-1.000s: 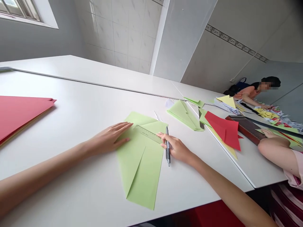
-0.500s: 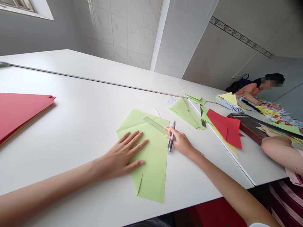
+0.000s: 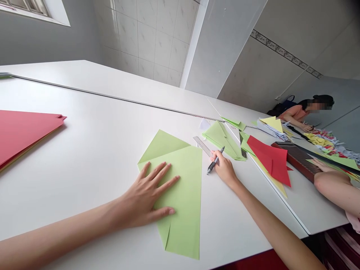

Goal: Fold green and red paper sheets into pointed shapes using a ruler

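Note:
A folded sheet of light green paper lies on the white table in front of me. My left hand rests flat on its left part with fingers spread, palm down. Just right of the sheet, my right hand is closed around a dark grey pen, which slants across the fingers. The same fingertips pinch one end of a clear ruler. The ruler points up and left over bare tabletop, beyond the sheet's upper right corner. What the right palm covers is hidden.
Folded green papers are stacked beyond my right hand, near red sheets. Red folded paper lies at far left. A co-worker's arm rests by a paper cutter; another person sits farther back near paper strips.
My right hand has moved right with the pen and ruler, and the ruler has come off the green sheet. My left hand stays spread on the paper.

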Demonstrator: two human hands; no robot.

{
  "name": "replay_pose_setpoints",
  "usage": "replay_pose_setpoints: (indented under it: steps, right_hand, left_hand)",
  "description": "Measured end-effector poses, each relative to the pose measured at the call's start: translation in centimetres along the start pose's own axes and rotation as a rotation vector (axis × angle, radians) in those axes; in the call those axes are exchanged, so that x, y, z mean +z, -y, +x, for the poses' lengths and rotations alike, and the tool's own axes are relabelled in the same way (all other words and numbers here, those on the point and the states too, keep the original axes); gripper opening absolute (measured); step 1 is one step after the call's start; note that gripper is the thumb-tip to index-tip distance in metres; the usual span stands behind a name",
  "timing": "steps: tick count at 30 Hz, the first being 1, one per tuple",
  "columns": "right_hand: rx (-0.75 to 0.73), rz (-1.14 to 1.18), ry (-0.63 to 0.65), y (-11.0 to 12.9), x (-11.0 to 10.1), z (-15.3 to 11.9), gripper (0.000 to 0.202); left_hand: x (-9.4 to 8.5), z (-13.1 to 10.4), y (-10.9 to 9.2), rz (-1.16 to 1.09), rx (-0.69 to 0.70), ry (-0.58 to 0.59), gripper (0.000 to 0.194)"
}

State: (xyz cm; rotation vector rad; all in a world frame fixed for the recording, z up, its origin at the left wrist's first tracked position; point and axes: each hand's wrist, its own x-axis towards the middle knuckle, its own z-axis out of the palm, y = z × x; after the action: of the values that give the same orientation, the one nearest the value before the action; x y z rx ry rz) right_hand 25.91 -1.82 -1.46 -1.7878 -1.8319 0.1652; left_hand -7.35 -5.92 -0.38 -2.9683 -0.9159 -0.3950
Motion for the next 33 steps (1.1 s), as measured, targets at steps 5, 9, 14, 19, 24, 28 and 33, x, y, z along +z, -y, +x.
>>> replay_pose_setpoints:
  steps: [5, 9, 14, 19, 24, 28, 33]
  right_hand:
    - [0.004, -0.014, 0.018, -0.7, -0.8, 0.4, 0.011]
    - [-0.005, -0.033, 0.033, -0.8, -1.1, 0.5, 0.011]
    - [0.008, -0.089, 0.007, -1.1, -1.0, 0.6, 0.008]
    - [-0.004, -0.142, -0.012, -1.7, -1.0, 0.8, 0.011]
    - [-0.011, -0.195, -0.033, -2.0, -0.9, 0.9, 0.014]
    - [0.011, -0.26, -0.073, -1.9, -0.7, 0.8, 0.011]
    - [0.01, -0.382, -0.077, -1.0, -0.5, 0.7, 0.012]
  left_hand:
    - [0.2, 0.1, -0.1, 0.042, -0.008, -0.052, 0.071]
    - [0.5, 0.4, 0.2, 0.034, -0.051, -0.098, 0.064]
    - [0.6, 0.6, 1.2, 0.027, -0.134, -0.106, 0.073]
    - [0.9, 0.6, 1.2, 0.091, -0.184, -0.133, 0.085]
    - [1.3, 0.7, 0.3, 0.114, -0.221, -0.155, 0.082]
    - [1.1, 0.7, 0.0, 0.162, -0.216, -0.156, 0.061]
    - [0.4, 0.8, 0.0, 0.189, -0.222, -0.152, 0.048]
